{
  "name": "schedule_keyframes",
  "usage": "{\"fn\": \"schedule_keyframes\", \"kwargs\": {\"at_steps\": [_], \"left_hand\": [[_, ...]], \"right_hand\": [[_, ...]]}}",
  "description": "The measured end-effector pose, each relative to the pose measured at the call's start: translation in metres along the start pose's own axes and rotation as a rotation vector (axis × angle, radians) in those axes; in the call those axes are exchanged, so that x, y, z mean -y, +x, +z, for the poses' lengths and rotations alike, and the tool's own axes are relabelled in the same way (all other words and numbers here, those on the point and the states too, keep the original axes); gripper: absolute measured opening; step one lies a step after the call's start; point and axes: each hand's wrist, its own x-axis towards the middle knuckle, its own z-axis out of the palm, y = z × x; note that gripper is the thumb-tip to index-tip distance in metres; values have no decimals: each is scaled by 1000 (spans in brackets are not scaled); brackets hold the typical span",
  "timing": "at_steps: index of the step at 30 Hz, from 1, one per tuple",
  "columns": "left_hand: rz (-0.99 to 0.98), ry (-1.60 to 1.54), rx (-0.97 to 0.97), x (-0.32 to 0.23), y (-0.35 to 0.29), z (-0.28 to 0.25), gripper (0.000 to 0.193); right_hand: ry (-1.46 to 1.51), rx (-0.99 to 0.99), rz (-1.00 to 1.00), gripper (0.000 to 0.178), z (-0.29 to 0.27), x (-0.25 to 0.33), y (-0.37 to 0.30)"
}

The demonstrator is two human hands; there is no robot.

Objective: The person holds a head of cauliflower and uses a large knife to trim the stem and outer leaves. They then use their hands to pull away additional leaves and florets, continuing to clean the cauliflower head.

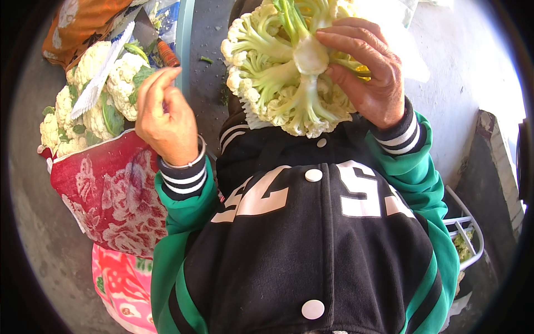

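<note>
A large cauliflower (272, 78) rests against my lap, underside up, with its pale cut stalk and branching stems showing. My right hand (364, 67) is closed on its right side, the thumb and fingers gripping beside the stalk. My left hand (167, 114) is off to the left with loosely bent fingers apart and nothing visible between them. Just beyond its fingertips is the orange-brown handle of a knife (167, 54), its broad dark blade pointing away. Several more cauliflowers (125, 83) with green leaf bits are heaped left of that hand, a white ribbed strip (103, 72) across them.
A dark red floral cloth (111, 195) hangs below the heap, with a pink patterned cloth (122, 284) under it. An orange bag (83, 25) lies at the far left. A light blue edge (183, 44) runs beside the knife. A white rack (473, 245) stands at my right.
</note>
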Motion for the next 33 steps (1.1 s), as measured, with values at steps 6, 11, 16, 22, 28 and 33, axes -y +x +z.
{"fn": "schedule_keyframes", "kwargs": {"at_steps": [6,11,16,22,28,33], "left_hand": [[253,-254,183,-53,5,20,15],[351,-361,229,-61,3,29,23],[429,-334,226,-64,5,29,23],[394,-276,405,-57,3,15,24],[463,-295,423,-53,4,25,18],[530,-204,366,-57,5,30,21]], "right_hand": [[-10,11,3,45,0,0,0],[1,7,10,44,0,1,1],[-5,11,10,44,0,1,1],[2,20,14,45,-1,1,1],[-10,26,15,45,-2,1,0],[-10,20,15,45,-1,1,0]]}}
